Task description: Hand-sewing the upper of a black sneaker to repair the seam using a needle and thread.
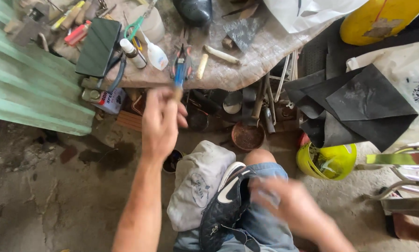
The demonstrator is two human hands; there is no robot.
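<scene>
Reaching up toward twelve o'clock, the left hand closes its fingers around the lower end of a slim blue-handled tool, whose tip points at the cluttered workbench. The tool is blurred, so its kind cannot be told.

The right hand sits at about five o'clock, low in the view and also blurred. It seems to be curled over something pale against the knee, but whether it grips or only presses cannot be told. Just beside it, toward nine o'clock, a black shoe with a white sole edge lies across the lap, on the denim shorts. A grey cloth bag rests against the shoe's left side.

On the bench, at eleven o'clock from the left hand, lie a dark phone, a small white bottle, a clear squeeze bottle and green-handled scissors. A pale wooden stick lies at one o'clock. Under the bench edge stands a round rusty tin. Sheets of black rubber hang at three o'clock, with a yellow bowl below them on the concrete floor.
</scene>
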